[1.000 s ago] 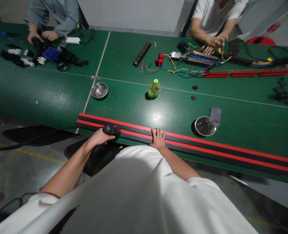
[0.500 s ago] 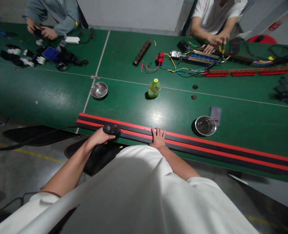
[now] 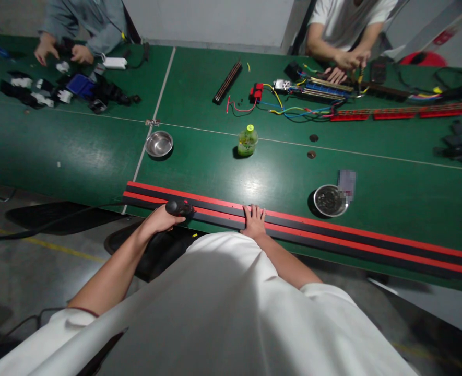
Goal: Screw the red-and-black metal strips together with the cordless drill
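In the head view, my left hand (image 3: 161, 219) is wrapped round a black power drill (image 3: 179, 208) with small red details. Its front end points right, low over a long red-and-black striped bar (image 3: 352, 237); whether the tip touches the bar I cannot tell. The bar lies along the near edge of the green table (image 3: 203, 172). Further right, my right hand (image 3: 255, 222) rests flat on the same bar, fingers spread, holding nothing. A metal bowl of small dark pieces (image 3: 330, 200) stands beyond the bar on the right.
Another metal bowl (image 3: 159, 144) stands left, near a green-capped container (image 3: 247, 142). Across the table, two people's hands work: one pair near black parts (image 3: 109, 93), the other at wired strips (image 3: 324, 93). A dark slotted strip (image 3: 227, 82) lies between them.
My hands, the drill and the striped bar hold almost the same place. Across the table at the left, the other person's hands have moved apart.
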`<action>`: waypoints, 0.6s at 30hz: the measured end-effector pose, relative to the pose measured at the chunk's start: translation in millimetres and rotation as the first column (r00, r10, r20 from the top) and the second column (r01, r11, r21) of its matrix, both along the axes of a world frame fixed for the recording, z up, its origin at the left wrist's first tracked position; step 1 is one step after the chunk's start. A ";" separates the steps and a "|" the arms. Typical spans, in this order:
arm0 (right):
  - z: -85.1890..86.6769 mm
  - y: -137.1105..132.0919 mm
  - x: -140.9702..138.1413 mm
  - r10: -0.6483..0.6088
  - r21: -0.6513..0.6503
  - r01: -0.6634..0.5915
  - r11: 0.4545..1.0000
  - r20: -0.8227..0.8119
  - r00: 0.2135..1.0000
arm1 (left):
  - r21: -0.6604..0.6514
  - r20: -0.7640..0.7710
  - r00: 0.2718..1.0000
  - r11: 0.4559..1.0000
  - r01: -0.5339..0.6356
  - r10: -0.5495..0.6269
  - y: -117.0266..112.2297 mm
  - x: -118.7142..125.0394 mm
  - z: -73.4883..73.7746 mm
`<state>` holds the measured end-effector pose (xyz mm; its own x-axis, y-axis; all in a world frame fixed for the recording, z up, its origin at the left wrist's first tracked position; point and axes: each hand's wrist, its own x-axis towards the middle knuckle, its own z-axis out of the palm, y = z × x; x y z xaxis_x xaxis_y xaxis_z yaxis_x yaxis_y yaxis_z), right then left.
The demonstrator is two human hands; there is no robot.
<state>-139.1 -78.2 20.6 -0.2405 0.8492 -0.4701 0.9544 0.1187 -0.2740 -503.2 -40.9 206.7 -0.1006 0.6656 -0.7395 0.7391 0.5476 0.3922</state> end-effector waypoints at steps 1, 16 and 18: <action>-0.2 0.0 0.0 -0.001 0.003 0.001 1.000 -0.002 1.000 | 0.002 0.002 1.000 1.000 -0.006 0.006 -0.2 0.5 0.9; -7.4 -1.0 0.2 -0.010 -0.001 0.010 1.000 -0.016 1.000 | 0.022 0.074 0.991 0.993 -0.112 0.110 -5.0 -3.9 -4.9; -8.0 -1.3 0.3 -0.011 0.003 0.011 1.000 -0.020 1.000 | 0.028 0.072 0.992 0.994 -0.104 0.102 -5.4 -4.1 -4.9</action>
<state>-138.9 -79.4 12.5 -0.2406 0.8532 -0.4628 0.9500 0.1092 -0.2925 -507.3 -46.3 201.7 -0.1185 0.6774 -0.7260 0.6497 0.6058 0.4592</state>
